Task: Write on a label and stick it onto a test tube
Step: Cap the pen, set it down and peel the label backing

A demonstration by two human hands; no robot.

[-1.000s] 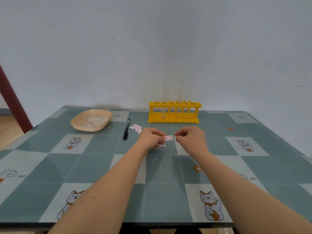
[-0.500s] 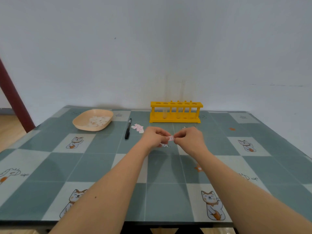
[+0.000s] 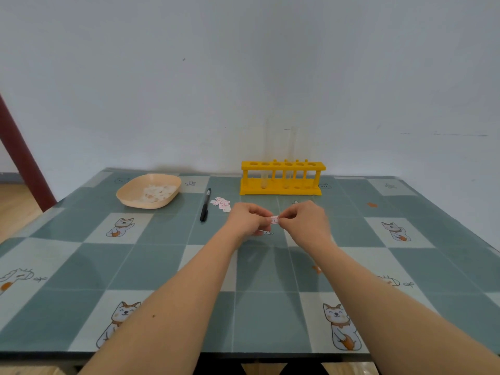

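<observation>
A small white label with a red border (image 3: 274, 220) is pinched between the fingertips of my left hand (image 3: 247, 220) and my right hand (image 3: 304, 221), a little above the table's middle. Behind them a yellow test tube rack (image 3: 282, 178) stands near the wall with two clear test tubes (image 3: 266, 155) upright in it. A black pen (image 3: 205, 204) lies left of my hands. Several loose labels (image 3: 222, 204) lie in a small pile beside the pen.
A beige bowl (image 3: 127, 194) holding white paper scraps sits at the back left. The table (image 3: 162, 266) has a teal and white checked cover with cat pictures. A white wall rises right behind the rack. A dark red post stands at the far left.
My right hand has closed in from the right and taken hold of the label's other end, which my left hand held alone a second ago.
</observation>
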